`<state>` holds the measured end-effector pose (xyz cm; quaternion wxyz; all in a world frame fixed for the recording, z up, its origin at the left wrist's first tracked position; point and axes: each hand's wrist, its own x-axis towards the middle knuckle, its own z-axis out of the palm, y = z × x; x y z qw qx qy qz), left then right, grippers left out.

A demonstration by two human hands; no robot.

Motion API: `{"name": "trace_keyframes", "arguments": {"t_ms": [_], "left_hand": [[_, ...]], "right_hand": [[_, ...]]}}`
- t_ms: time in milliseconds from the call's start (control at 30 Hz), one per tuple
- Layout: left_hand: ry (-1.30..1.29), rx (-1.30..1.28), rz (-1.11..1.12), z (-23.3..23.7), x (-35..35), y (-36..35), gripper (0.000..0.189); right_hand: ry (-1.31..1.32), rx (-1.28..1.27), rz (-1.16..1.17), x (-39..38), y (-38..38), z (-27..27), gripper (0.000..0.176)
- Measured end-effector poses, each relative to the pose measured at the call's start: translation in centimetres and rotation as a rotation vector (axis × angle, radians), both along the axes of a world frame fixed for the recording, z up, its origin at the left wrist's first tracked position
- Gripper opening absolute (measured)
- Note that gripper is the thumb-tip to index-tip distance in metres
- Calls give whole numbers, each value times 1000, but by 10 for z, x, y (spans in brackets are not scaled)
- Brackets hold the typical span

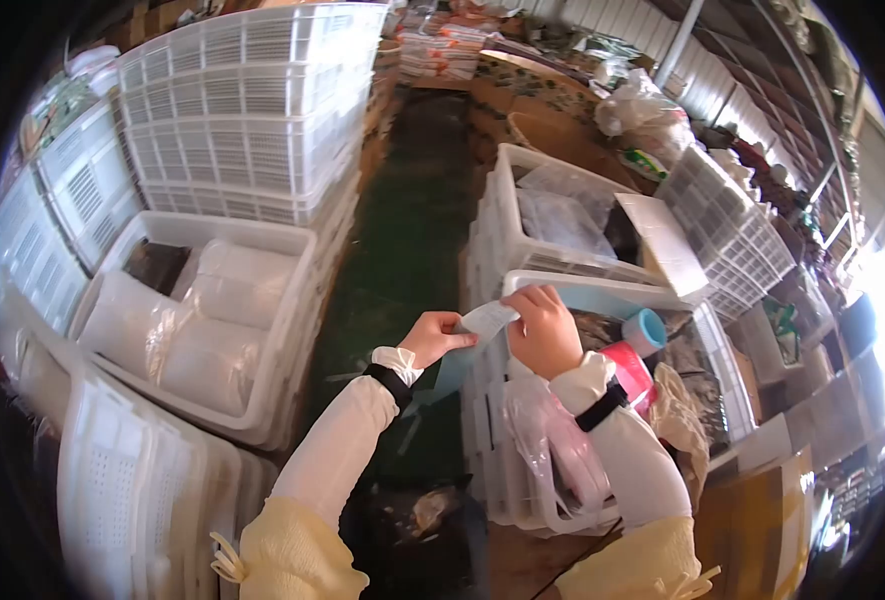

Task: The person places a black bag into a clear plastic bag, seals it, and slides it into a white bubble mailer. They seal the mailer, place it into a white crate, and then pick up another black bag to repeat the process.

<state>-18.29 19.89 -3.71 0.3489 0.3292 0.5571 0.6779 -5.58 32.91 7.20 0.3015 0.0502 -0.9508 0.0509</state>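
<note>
Between my two hands is a pale, paper-like label strip, with a bluish length hanging below it. My left hand pinches its left end between thumb and fingers. At the other end, my right hand is closed on the strip, its fingertips curled over and partly hidden. Both hands are above the left edge of a white crate. Inside that crate, right of my right hand, are a blue-rimmed roll and a pink-red item. A clear and pink plastic bag hangs below my right wrist.
On the left, a white crate holds several plastic-wrapped bundles, with tall stacked baskets behind. Another crate with clear bags and a white board stands farther back right. A dark green floor strip runs between the rows.
</note>
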Motion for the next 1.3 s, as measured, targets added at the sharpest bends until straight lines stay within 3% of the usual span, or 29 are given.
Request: {"name": "trace_keyframes", "arguments": {"t_ms": [67,200,300,333,433,567,733,967,1033,1167,1233,1267,1300], "left_hand": [[17,21,-4,15,2,-20,23],[26,22,-109,28,4,-38,23],[-249,102,-234,33,3,-42,21],[-293,66,-180,35,6,-41,17],[-61,69,-152,40,9,-40,12],[-86,81,-126,38,12,-38,10],[-99,21,-120,52,17,-46,9],[43,105,-110,30,9,-40,11],[112,97,-94,24,6,-41,10],[551,-208,216,2,-5,-50,13],[613,-117,376,0,-4,-69,34],[569,-259,389,25,7,-90,44],[619,-220,400,33,9,-109,43]], "right_hand": [[-83,-56,107,0,-20,-1,13],[-114,-23,43,-1,-38,-7,17],[-162,-32,-31,3,-47,-3,20],[-182,-35,-67,5,-51,-2,21],[-189,-51,-150,8,-60,-4,20],[13,43,-99,7,-62,-9,16],[-90,-231,-114,8,-58,-8,14],[-291,-667,-202,9,-45,4,19],[-162,-554,-206,10,-31,5,18],[232,-534,-217,47,-45,77,15],[330,-513,-126,81,-75,110,7],[376,-459,-38,97,-85,113,8],[336,-351,-75,119,-106,119,10]]}}
